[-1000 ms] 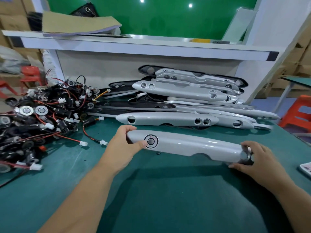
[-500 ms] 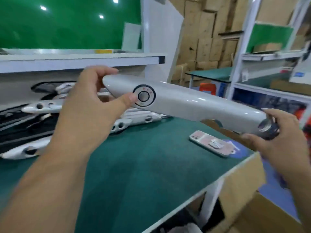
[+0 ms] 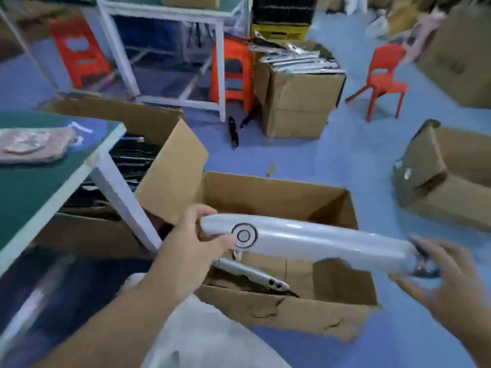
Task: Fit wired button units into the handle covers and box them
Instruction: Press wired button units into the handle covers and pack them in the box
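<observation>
A long silver handle cover [image 3: 313, 240] with a round black-ringed button [image 3: 244, 235] fitted near its left end hangs level over an open cardboard box [image 3: 273, 192] on the floor. My left hand [image 3: 194, 248] grips the cover's left end, thumb beside the button. At the cover's right end, where a dark fitting shows, my right hand [image 3: 435, 282] holds on with spread fingers; that part is blurred. Another silver handle cover [image 3: 252, 274] lies inside the box.
The green worktable's corner [image 3: 39, 176] and white leg [image 3: 122, 197] stand at left, with a second open box [image 3: 127, 155] of dark parts under it. More cardboard boxes [image 3: 297, 96], red stools [image 3: 233, 73], a red chair [image 3: 382, 78] and a white frame table stand on the blue floor.
I have turned right, away from the table, and carried the handle cover down over the floor box. Both hands still hold its ends.
</observation>
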Demonstrator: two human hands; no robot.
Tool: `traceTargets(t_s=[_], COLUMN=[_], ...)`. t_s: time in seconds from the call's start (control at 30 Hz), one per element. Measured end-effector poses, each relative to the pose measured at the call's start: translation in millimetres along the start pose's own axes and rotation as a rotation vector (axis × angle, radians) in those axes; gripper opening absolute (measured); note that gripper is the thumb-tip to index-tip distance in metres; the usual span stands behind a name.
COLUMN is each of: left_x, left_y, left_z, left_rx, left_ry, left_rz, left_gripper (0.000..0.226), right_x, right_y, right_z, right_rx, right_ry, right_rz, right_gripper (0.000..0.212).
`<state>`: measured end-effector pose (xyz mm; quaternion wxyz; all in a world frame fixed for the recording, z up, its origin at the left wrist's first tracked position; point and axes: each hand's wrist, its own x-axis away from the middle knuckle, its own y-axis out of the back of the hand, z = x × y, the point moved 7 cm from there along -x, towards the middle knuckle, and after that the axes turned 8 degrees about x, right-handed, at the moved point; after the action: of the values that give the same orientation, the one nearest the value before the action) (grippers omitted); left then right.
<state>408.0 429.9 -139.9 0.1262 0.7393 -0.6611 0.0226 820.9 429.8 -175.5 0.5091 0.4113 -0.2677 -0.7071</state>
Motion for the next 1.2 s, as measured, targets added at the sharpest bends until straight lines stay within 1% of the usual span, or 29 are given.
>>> traceTargets(t_s=[0.03, 0.1, 0.13, 0.17, 0.23, 0.3, 0.37, 0.43, 0.47, 0.5, 0.57, 0.63, 0.73, 0.83, 0.87, 0.9, 0.97, 1.0, 1.1, 1.17, 1.2], left_x=[-3.6, -8.6, -11.8, -15.2, -21.7, -29.3, -38.7, -44.3, -44.6, -43.5, -39.5, -31.3, -5.4, 42.1, 62.0, 84.2, 132.9, 160.2, 248.1, 304.1, 330.1], left_y=[-8.5, -17.5, -19.5, -19.8, -19.0, -15.0, -6.1, 12.1, 22.8, 34.7, 55.2, 72.6, 91.1, 121.9, 137.5, 155.6, 201.6, 226.7, 297.4, 338.5, 357.4], left_z=[26.6, 67.8, 82.9, 94.2, 108.1, 116.8, 128.5, 140.9, 145.2, 146.8, 146.8, 136.8, 103.7, 54.8, 40.2, 26.4, 6.0, -0.7, -15.8, -16.7, -12.3], left_rx=[0.063, 0.177, 0.217, 0.252, 0.317, 0.392, 0.409, 0.379, 0.365, 0.344, 0.287, 0.243, 0.271, 0.387, 0.425, 0.452, 0.428, 0.381, 0.213, 0.115, 0.075], left_ry=[0.107, 0.297, 0.36, 0.408, 0.478, 0.537, 0.564, 0.601, 0.609, 0.604, 0.552, 0.46, 0.344, 0.193, 0.13, 0.065, -0.061, -0.109, -0.189, -0.197, -0.187], left_rz=[0.009, 0.009, 0.008, 0.019, 0.066, 0.081, 0.058, -0.004, -0.042, -0.076, -0.119, -0.13, -0.073, -0.029, -0.036, -0.055, -0.147, -0.228, -0.514, -0.741, -0.86], left_gripper=[0.039, 0.042, 0.048, 0.05, 0.041, 0.04, 0.055, 0.086, 0.093, 0.093, 0.084, 0.067, 0.035, 0.032, 0.032, 0.037, 0.064, 0.071, 0.075, 0.072, 0.066], right_x=[22.9, 48.8, 50.5, 47.4, 37.0, 27.1, 18.8, 18.2, 21.3, 25.6, 36.1, 47.7, 59.6, 52.4, 47.1, 41.7, 33.5, 31.6, 42.0, 60.4, 72.0], right_y=[-10.3, -31.4, -43.2, -54.2, -71.3, -86.6, -102.5, -122.5, -134.2, -145.9, -165.2, -177.1, -183.0, -180.1, -176.3, -170.3, -151.5, -142.2, -119.3, -114.8, -117.6], right_z=[-7.1, -18.4, -20.7, -20.4, -13.4, 2.2, 14.0, 20.6, 21.3, 21.9, 30.3, 50.6, 94.7, 156.9, 184.7, 216.1, 286.6, 322.5, 434.3, 505.0, 537.0], right_rx=[0.078, 0.222, 0.268, 0.279, 0.289, 0.285, 0.351, 0.469, 0.499, 0.507, 0.523, 0.513, 0.432, 0.324, 0.274, 0.202, -0.024, -0.132, -0.343, -0.47, -0.505], right_ry=[-0.029, -0.051, -0.065, -0.098, -0.114, -0.085, -0.068, -0.142, -0.18, -0.203, -0.181, -0.105, -0.014, 0.134, 0.209, 0.3, 0.471, 0.547, 0.839, 1.005, 1.068], right_rz=[0.061, 0.079, 0.113, 0.168, 0.228, 0.239, 0.228, 0.313, 0.378, 0.434, 0.534, 0.588, 0.627, 0.575, 0.526, 0.461, 0.333, 0.294, 0.198, 0.196, 0.212], right_gripper=[0.083, 0.068, 0.067, 0.07, 0.074, 0.075, 0.081, 0.096, 0.102, 0.102, 0.096, 0.091, 0.083, 0.075, 0.072, 0.068, 0.06, 0.057, 0.049, 0.043, 0.041])
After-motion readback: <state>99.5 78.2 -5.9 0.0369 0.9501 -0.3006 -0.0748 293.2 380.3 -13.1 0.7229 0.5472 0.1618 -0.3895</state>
